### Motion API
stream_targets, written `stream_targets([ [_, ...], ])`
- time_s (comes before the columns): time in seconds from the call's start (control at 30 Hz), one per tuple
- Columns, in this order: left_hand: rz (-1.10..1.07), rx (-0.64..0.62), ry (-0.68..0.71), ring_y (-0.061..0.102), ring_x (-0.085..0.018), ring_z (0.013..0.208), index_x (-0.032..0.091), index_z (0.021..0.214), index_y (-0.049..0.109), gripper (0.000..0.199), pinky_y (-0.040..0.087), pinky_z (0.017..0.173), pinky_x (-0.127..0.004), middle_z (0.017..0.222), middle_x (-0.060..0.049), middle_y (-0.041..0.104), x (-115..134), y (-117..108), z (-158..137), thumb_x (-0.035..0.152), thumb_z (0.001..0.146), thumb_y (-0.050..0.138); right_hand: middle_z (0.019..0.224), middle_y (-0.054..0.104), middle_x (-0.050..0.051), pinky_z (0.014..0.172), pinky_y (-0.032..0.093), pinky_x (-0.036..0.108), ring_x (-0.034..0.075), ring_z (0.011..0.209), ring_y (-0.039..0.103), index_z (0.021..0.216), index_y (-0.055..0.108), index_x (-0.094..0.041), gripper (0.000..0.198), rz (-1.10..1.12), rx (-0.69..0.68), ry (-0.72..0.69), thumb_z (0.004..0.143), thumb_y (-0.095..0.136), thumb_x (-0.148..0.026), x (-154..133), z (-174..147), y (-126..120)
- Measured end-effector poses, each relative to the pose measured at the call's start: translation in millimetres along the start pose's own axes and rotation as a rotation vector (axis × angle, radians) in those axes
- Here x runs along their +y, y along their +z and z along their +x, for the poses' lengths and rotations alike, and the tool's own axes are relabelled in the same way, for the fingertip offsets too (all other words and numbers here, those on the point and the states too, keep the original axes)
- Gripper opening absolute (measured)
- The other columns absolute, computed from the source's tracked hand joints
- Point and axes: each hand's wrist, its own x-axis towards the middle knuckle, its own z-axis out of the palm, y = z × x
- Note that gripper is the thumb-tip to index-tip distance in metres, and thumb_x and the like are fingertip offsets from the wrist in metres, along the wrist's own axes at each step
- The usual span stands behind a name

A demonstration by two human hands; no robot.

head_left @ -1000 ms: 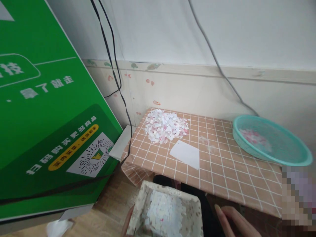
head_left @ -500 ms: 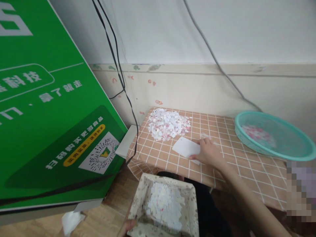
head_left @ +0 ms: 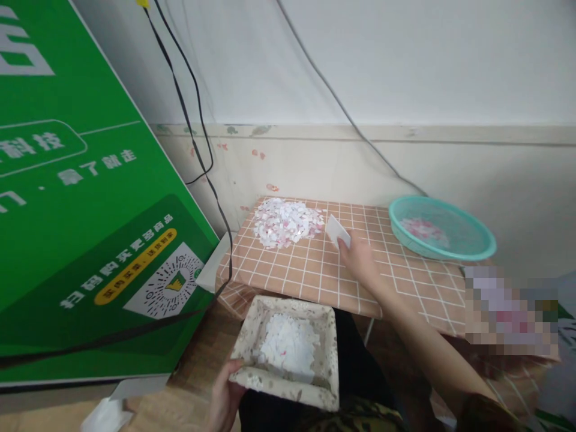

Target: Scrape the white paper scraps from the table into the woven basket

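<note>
My left hand (head_left: 227, 387) is closed on the left corner of a speckled square tray (head_left: 310, 393), held level over my lap below the table edge. Small white paper scraps (head_left: 288, 342) lie heaped inside it. Over the table, my right hand (head_left: 357, 255) pinches a white card (head_left: 336, 231), tilted up on its edge. Left of the card spreads a pile of white and pinkish paper scraps (head_left: 285, 222). The card stands apart from this pile, at its right side.
A turquoise mesh basket (head_left: 468, 240) with pink and white bits sits at the table's right back. The checked tablecloth (head_left: 310, 276) meets the wall. A green printed panel (head_left: 112, 240) stands close on the left, with black cables (head_left: 193, 132) hanging beside it.
My right hand has lifted and tilted the card, which lay nearly flat before, and moved it towards the back of the table. The camera view has shifted right; the left hand still grips the tray.
</note>
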Motion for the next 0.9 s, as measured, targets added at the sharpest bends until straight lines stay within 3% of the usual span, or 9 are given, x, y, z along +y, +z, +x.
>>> stream_targets([
  [0.2,-0.015,-0.048,-0.055,0.073,-0.028,0.070,0.014,0.083,0.073,0.023,0.060,0.066,-0.041,0.077,-0.007,0.079,5,7,-4,0.021,0.061,0.076,0.091,0.074,0.017,0.067,0.042,0.034,0.029,0.081,0.068,0.110,0.069,-0.016,0.040,-0.092,-0.070,-0.035,0.099,0.040,-0.042,-9,25,12],
  [0.4,0.041,-0.092,-0.034,0.072,-0.028,0.070,0.011,0.090,0.074,0.028,0.058,0.067,-0.039,0.073,-0.007,0.078,-3,10,3,0.023,0.064,0.075,0.087,0.074,0.016,0.065,0.041,0.034,0.028,0.079,0.068,0.103,0.072,-0.015,0.047,0.019,-0.018,-0.049,0.096,0.044,-0.052,2,18,19],
  [0.63,0.069,-0.142,0.017,0.073,-0.027,0.079,0.015,0.110,0.071,0.041,0.058,0.072,-0.039,0.090,-0.006,0.079,-14,18,23,0.026,0.071,0.072,0.083,0.073,0.014,0.064,0.040,0.033,0.028,0.076,0.066,0.099,0.073,-0.016,0.044,0.076,-0.045,-0.200,0.096,0.046,-0.051,6,15,18],
  [0.8,0.095,-0.136,0.018,0.071,-0.026,0.072,0.013,0.101,0.072,0.034,0.056,0.072,-0.039,0.078,-0.004,0.077,-18,8,35,0.026,0.069,0.071,0.072,0.070,0.013,0.060,0.037,0.033,0.026,0.069,0.064,0.091,0.074,-0.015,0.048,0.114,-0.001,-0.153,0.094,0.047,-0.054,8,16,16],
  [0.9,0.126,-0.130,-0.001,0.070,-0.026,0.069,0.014,0.098,0.073,0.033,0.055,0.072,-0.039,0.070,-0.002,0.074,-21,5,37,0.026,0.068,0.071,0.071,0.069,0.012,0.058,0.037,0.032,0.024,0.065,0.062,0.084,0.072,-0.015,0.046,0.203,-0.059,-0.182,0.091,0.050,-0.054,8,15,13],
])
